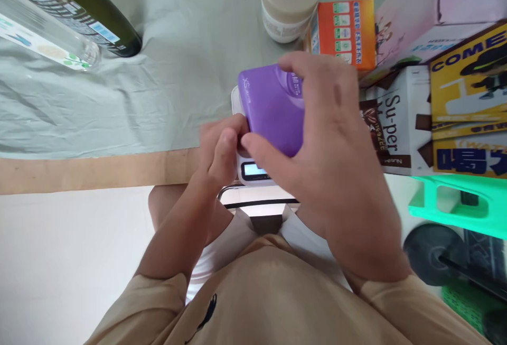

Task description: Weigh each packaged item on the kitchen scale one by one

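A smooth purple pack (273, 104) with white lettering lies over a white digital scale (240, 173), whose lit display shows at the near edge. Its digits cannot be read. My right hand (332, 139) spans the pack from above, thumb on the near left side and fingers at the far edge; it covers the pack's right part. At the left edge of pack and scale, my left hand (224, 144) is closed, with thumb and fingers pressed together. It touches the pack's near left corner, but what lies inside its fingers is hidden.
A cream Dove jar (291, 7) and an orange box (346, 30) stand beyond my right hand. Farther right are a pink box (423, 22), a Su-per packet (400, 123) and yellow cartons (471, 91). A dark green bottle (87, 7) and a clear bottle (43, 33) lie left.
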